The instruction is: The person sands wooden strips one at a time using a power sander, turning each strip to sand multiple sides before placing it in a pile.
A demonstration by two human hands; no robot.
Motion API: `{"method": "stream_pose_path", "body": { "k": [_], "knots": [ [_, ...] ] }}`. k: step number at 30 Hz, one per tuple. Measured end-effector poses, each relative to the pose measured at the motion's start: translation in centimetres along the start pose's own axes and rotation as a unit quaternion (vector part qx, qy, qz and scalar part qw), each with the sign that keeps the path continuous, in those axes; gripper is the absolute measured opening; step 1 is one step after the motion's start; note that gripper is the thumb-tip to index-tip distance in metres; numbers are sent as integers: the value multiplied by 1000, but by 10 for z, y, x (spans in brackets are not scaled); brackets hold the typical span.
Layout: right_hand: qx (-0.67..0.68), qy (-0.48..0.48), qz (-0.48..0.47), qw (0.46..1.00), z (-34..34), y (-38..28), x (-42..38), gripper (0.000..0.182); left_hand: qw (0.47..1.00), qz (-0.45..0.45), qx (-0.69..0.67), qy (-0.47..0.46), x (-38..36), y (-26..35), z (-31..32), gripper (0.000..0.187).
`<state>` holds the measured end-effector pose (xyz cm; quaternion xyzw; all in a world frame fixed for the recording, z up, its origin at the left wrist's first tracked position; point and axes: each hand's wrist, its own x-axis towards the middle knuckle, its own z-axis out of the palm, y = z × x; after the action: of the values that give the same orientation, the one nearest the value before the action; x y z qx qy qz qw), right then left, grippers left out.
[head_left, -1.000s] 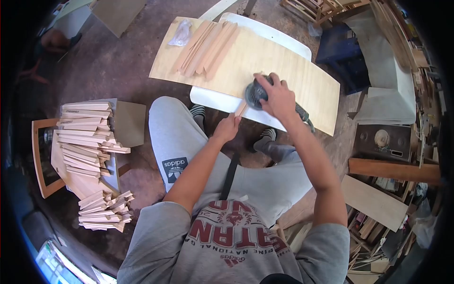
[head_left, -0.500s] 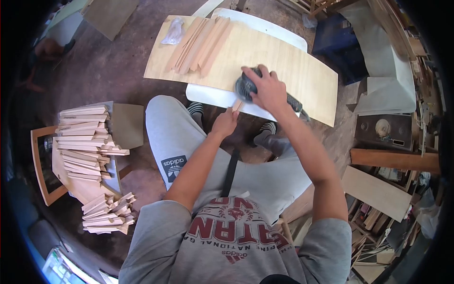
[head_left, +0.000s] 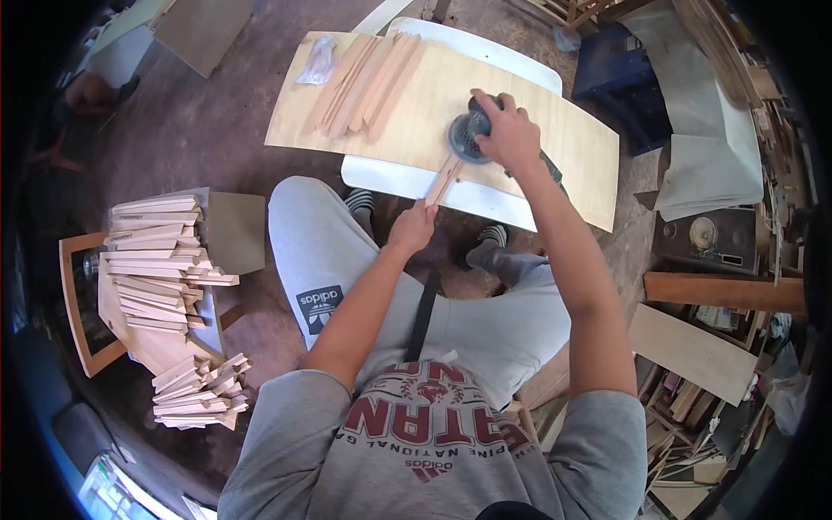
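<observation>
My right hand [head_left: 511, 132] is closed around a dark orbital sander [head_left: 469, 139], whose round pad rests on the far part of a narrow wood strip [head_left: 445, 179]. My left hand [head_left: 412, 227] pinches the near end of that strip, which sticks out past the edge of the plywood board [head_left: 572, 165] toward me. Farther left on the board lies a row of wood strips [head_left: 368, 82], side by side. A clear plastic bag [head_left: 317, 61] sits beside them at the board's left end.
White panels [head_left: 381, 176] show under the board. To my left, several stacked wood strips [head_left: 156, 260] lie on a low support, with another pile [head_left: 199, 394] nearer me. A blue cabinet [head_left: 620, 82], a speaker [head_left: 702, 236] and scrap wood [head_left: 693, 403] stand on the right.
The sander in my right hand has slid away from me and slightly right along the strip, baring more of its near part. My left hand has stayed nearly in place.
</observation>
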<state>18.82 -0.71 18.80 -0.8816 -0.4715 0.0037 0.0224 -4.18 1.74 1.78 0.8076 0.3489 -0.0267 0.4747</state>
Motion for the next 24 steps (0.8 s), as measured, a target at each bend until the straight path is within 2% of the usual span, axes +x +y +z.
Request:
{"method": "stream_pose_path", "body": {
  "k": [2,9,10,14,20,24],
  "knots": [
    [-14,-7,34,999,0,7,9,88,1000,1,-2,-2,-1,1,-1,47],
    [8,-4,-98,995,-3,-17,-38,85,1000,12,-7,0,1,1,-1,47],
    [4,19,-99,995,-2,-19,-38,85,1000,1,-8,-13,1,1,-2,48],
    [6,1,-36,999,-4,-15,-20,86,1000,-8,-1,-12,-1,4,-4,49],
    [21,-39,-108,993,-7,-33,-46,88,1000,-7,4,-7,2,-1,2,48],
    [16,1,-41,999,2,-20,-17,88,1000,-15,5,-18,2,4,-2,48]
  ]
}}
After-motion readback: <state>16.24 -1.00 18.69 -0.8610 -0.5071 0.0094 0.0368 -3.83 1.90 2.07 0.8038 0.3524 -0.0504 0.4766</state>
